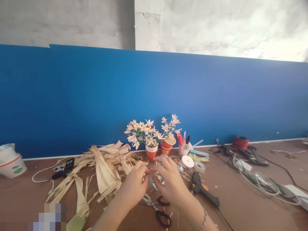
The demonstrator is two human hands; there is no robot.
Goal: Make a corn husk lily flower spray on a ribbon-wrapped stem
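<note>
Both hands meet over the middle of the table. My left hand (136,180) is closed in a pinch, and whatever lies between its fingertips is too small to make out. Close beside it, my right hand (171,179) has bent fingers around a light blue strip (153,183), which curls below them. Scissors with black handles (157,207) lie partly spread under the hands. Just beyond the fingers, a red and white paper cup (151,152) holds pale husk flowers (144,130) on green stems. Behind it, more flowers (172,125) rise from stacked red cups (167,145).
Dried corn husks (106,170) are heaped at left, near a black device (66,168) and white paper tubs (12,163). At right lie a glue gun (203,189), a white roll (187,161), clear tape (199,166), a pen cup (184,149) and tangled cables (260,184). A blue panel (154,86) stands behind.
</note>
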